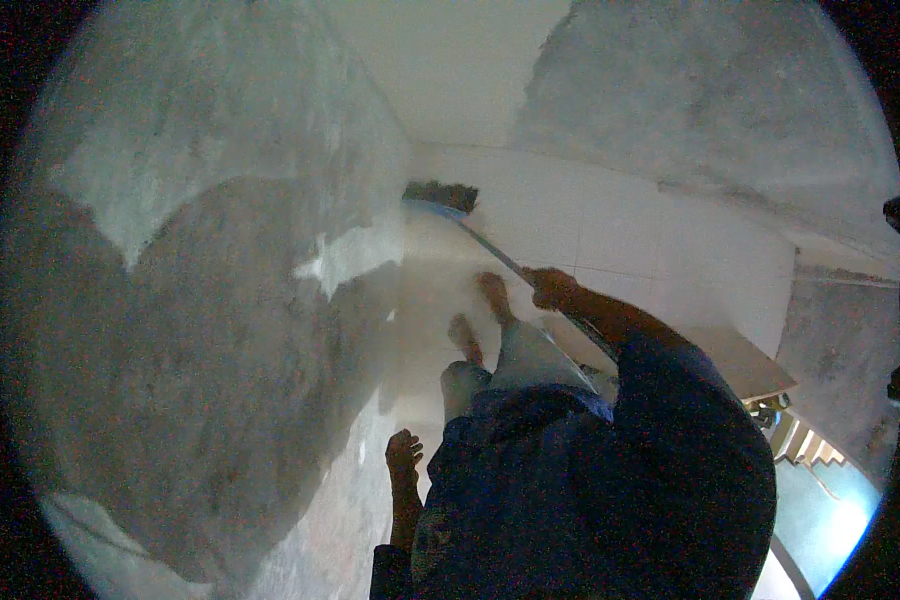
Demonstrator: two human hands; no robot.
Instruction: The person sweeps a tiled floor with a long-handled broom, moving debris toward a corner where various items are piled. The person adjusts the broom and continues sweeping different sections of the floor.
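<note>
My right hand (551,288) is closed around the long thin handle of a broom (442,199), in front of me and to the right of my feet. The broom's blue head and dark bristles rest on the pale tiled floor (615,232), close to the foot of the left wall. Part of the handle runs back under my right forearm. My left hand (403,452) hangs low beside my body near the left wall, its fingers curled, with nothing visible in it. My bare feet (495,296) stand on the floor behind the broom head.
A rough grey plastered wall (217,360) rises close on my left, with my shadow on it. Another patchy grey wall (705,97) stands ahead and to the right. A brown panel (742,364) lies at my right, with a bright opening and steps beyond it.
</note>
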